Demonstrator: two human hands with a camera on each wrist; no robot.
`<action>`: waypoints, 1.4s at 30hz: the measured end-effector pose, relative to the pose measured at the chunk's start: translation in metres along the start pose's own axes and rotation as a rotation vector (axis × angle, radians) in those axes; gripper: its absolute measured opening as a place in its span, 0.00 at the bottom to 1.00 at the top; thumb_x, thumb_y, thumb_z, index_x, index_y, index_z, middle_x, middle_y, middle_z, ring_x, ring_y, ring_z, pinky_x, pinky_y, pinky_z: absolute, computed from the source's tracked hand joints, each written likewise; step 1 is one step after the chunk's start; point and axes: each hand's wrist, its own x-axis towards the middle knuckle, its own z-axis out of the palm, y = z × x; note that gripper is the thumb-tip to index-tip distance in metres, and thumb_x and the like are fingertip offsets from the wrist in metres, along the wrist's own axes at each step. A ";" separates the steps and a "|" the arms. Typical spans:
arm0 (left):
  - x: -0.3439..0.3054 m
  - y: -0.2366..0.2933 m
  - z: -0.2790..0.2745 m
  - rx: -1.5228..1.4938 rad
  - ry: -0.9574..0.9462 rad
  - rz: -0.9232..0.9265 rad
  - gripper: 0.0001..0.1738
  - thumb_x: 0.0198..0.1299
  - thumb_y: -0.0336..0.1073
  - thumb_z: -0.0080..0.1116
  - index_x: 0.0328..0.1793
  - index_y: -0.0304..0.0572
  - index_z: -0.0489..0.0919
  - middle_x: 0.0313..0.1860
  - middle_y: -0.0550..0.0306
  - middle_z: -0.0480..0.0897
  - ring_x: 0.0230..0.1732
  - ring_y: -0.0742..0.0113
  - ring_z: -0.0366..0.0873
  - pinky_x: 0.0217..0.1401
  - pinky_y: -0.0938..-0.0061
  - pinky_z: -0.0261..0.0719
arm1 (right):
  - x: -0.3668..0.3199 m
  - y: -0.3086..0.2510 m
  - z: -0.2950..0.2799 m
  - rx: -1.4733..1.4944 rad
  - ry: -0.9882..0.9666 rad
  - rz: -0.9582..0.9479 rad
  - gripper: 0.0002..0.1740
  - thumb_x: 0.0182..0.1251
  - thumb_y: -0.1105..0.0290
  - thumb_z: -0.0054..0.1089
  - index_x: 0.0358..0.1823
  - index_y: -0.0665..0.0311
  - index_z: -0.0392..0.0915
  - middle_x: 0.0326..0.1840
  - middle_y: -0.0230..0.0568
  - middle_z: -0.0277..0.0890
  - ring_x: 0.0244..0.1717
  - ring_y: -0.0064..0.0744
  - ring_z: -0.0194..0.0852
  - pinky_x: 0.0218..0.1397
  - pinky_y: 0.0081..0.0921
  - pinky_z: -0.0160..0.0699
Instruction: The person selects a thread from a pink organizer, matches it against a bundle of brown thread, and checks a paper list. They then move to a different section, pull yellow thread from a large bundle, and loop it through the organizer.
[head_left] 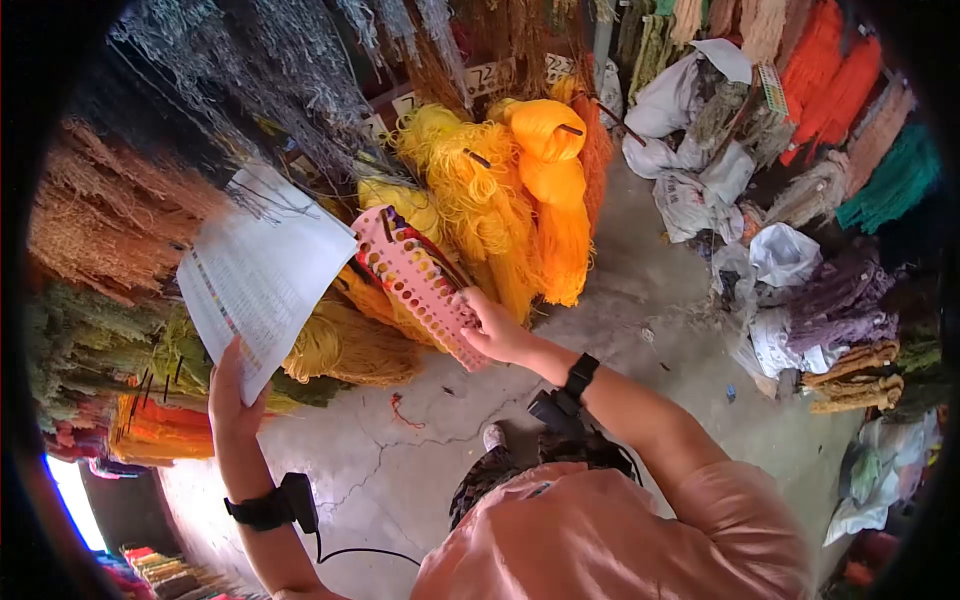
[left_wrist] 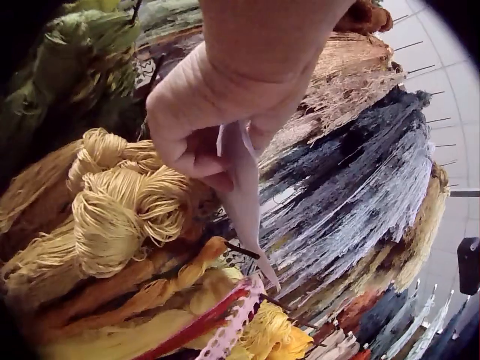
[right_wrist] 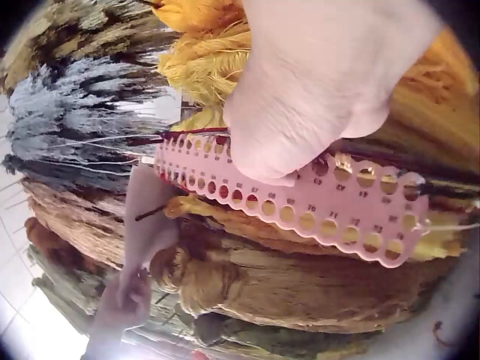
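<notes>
My left hand (head_left: 236,395) pinches the lower edge of a white printed sheet of paper (head_left: 265,265), which has a column of small coloured patches. In the left wrist view the sheet (left_wrist: 246,199) appears nearly edge-on below the thumb and fingers. My right hand (head_left: 497,328) grips a long pink thread organizer card (head_left: 425,295) near its lower end in the head view. Scalloped edges, rows of round holes and printed numbers show on the card (right_wrist: 300,210) in the right wrist view. Strands of dark and red thread run along it. Its far end comes close beside the sheet.
Yellow yarn hanks (head_left: 465,185) and bright orange ones (head_left: 553,190) hang ahead on hooks. Grey-blue hanks (head_left: 250,75) and brown hanks (head_left: 120,215) hang at the left. White plastic bags (head_left: 670,100) and more hanks line the right. The concrete floor (head_left: 420,430) is cracked.
</notes>
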 end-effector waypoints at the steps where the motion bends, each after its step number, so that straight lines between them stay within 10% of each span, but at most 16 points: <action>1: -0.004 -0.001 0.002 -0.048 0.014 -0.004 0.17 0.55 0.41 0.52 0.48 0.41 0.69 0.37 0.60 0.78 0.28 0.75 0.77 0.15 0.85 0.72 | 0.000 0.004 0.001 0.025 -0.002 -0.015 0.21 0.52 0.78 0.48 0.49 0.66 0.57 0.44 0.49 0.64 0.45 0.41 0.66 0.40 0.28 0.68; 9: -0.013 -0.035 -0.029 -0.407 -0.158 -0.027 0.16 0.60 0.39 0.44 0.52 0.40 0.68 0.44 0.57 0.76 0.39 0.68 0.75 0.32 0.76 0.75 | -0.012 0.019 -0.045 -0.245 -0.110 -0.092 0.29 0.52 0.76 0.52 0.58 0.64 0.57 0.54 0.44 0.63 0.55 0.37 0.62 0.55 0.29 0.62; 19: -0.042 -0.073 -0.019 -0.680 -0.304 -0.050 0.20 0.61 0.43 0.41 0.55 0.40 0.67 0.46 0.52 0.75 0.43 0.62 0.74 0.40 0.72 0.71 | -0.023 0.010 -0.090 -0.172 0.164 0.015 0.09 0.53 0.77 0.50 0.38 0.67 0.72 0.30 0.39 0.72 0.28 0.27 0.70 0.29 0.21 0.68; 31: -0.098 -0.162 0.054 -0.524 0.136 0.074 0.04 0.57 0.32 0.49 0.37 0.41 0.72 0.29 0.61 0.73 0.26 0.75 0.69 0.28 0.82 0.68 | 0.040 -0.015 -0.091 -0.374 0.444 -0.187 0.17 0.52 0.74 0.55 0.45 0.69 0.66 0.39 0.49 0.68 0.40 0.41 0.66 0.43 0.29 0.65; 37: -0.089 -0.179 0.130 -0.248 -0.166 -0.182 0.05 0.55 0.29 0.50 0.35 0.36 0.75 0.29 0.57 0.77 0.27 0.74 0.72 0.31 0.82 0.70 | 0.069 -0.027 -0.080 -0.394 0.373 -0.006 0.24 0.48 0.65 0.60 0.44 0.71 0.65 0.37 0.53 0.68 0.39 0.48 0.66 0.42 0.34 0.65; 42: -0.070 -0.168 0.164 -0.028 -0.531 -0.044 0.09 0.57 0.31 0.51 0.40 0.33 0.75 0.30 0.58 0.78 0.30 0.76 0.73 0.33 0.83 0.71 | 0.077 -0.017 -0.089 -0.555 0.307 -0.054 0.20 0.48 0.70 0.58 0.42 0.70 0.67 0.32 0.47 0.72 0.32 0.40 0.70 0.34 0.30 0.67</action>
